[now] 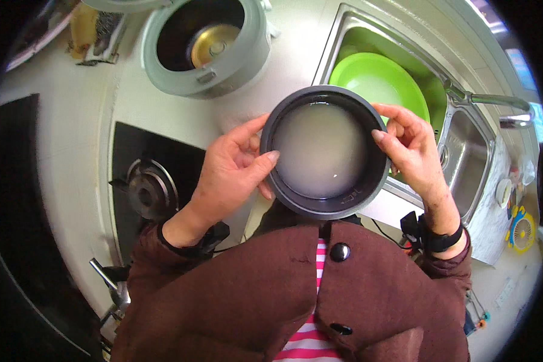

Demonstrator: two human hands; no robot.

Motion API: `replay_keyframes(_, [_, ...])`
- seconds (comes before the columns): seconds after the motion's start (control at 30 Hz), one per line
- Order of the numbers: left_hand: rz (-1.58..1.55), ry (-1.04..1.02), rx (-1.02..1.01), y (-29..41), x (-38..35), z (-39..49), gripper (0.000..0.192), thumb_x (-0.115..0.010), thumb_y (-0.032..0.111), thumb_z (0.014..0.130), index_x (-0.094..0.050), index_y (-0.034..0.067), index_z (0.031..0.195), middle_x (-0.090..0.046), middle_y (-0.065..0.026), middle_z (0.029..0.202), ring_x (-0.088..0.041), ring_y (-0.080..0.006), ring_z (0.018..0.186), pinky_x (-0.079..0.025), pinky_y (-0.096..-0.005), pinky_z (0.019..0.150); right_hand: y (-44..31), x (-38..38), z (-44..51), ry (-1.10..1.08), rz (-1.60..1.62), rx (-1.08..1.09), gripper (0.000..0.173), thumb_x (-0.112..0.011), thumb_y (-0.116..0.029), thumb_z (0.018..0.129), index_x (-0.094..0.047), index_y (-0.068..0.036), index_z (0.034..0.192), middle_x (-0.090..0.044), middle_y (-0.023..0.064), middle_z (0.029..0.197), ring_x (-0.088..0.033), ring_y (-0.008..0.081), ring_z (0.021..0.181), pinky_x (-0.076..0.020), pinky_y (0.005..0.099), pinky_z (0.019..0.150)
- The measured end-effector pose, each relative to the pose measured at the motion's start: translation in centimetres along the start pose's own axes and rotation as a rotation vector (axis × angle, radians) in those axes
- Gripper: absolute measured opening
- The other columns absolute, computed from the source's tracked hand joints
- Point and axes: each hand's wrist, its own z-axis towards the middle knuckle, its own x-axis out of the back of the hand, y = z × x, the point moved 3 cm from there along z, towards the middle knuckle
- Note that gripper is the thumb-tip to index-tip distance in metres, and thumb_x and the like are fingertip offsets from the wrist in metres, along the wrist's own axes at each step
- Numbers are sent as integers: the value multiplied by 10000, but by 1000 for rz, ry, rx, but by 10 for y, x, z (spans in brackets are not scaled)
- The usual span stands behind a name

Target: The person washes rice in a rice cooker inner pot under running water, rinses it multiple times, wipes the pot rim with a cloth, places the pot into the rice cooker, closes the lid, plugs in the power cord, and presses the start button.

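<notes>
Between my hands is the dark inner pot of a rice cooker [326, 209], holding cloudy whitish liquid [321, 149]. My left hand [235, 167] grips its left rim, thumb on top and fingers outside. On the right rim, my right hand [409, 145] holds it the same way. Beyond the pot, at the upper left, stands the grey-green rice cooker body [253, 59], uncovered, with a gold-coloured heating plate [213, 45] showing inside. Whether anything lies beneath the liquid's cloudy surface I cannot tell.
A green plastic basin [380, 81] with whitish liquid sits in the steel sink [350, 34] at the upper right, beside a faucet [502, 102]. A gas burner [147, 192] on a black hob [122, 154] is at the left. A small yellow-and-blue fan [521, 230] stands far right.
</notes>
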Motion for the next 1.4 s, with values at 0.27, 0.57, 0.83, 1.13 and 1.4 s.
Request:
replay_keyframes(0.27, [86, 44, -215, 62, 22, -10, 490, -579, 3, 867, -440, -68, 1331, -662, -57, 856, -580, -57, 566, -456, -166, 413, -67, -3, 13, -72, 98, 280, 327, -601, -127, 869, -612, 3, 1168, -520, -40, 570, -420, 23, 430, -322, 191, 413])
replay_keyframes(0.57, [53, 65, -265, 113, 63, -5, 440, -613, 32, 848, -522, -42, 1272, -683, -47, 863, -598, -56, 536, -441, -165, 374, -116, -9, 40, -90, 236, 363, 432, -667, -191, 833, -580, 67, 1168, -586, 24, 659, -515, 61, 506, -423, 189, 460])
replay_keyframes(0.83, [144, 106, -367, 150, 125, 6, 436, -562, 25, 874, -493, -37, 1300, -647, -107, 1147, -663, -142, 944, -555, -251, 800, -162, -31, 72, -64, 280, 497, 397, -670, -187, 842, -602, 75, 1134, -631, 69, 708, -579, 100, 546, -489, 223, 510])
replay_keyframes(1.13, [154, 241, -440, 154, 163, 25, 411, -599, 57, 867, -538, -18, 1267, -689, -27, 883, -584, -35, 543, -413, -151, 387, -181, -63, 113, -38, 195, 481, 341, -620, -155, 885, -604, 61, 1148, -627, 52, 777, -581, 85, 627, -504, 209, 569])
replay_keyframes(1.4, [145, 288, -412, 124, 179, 57, 445, -614, 17, 847, -521, -37, 1278, -631, -4, 764, -536, -41, 494, -426, -166, 375, -156, -76, 149, -33, 212, 390, 304, -628, -113, 832, -642, 44, 1092, -665, 71, 753, -617, 115, 602, -527, 255, 587])
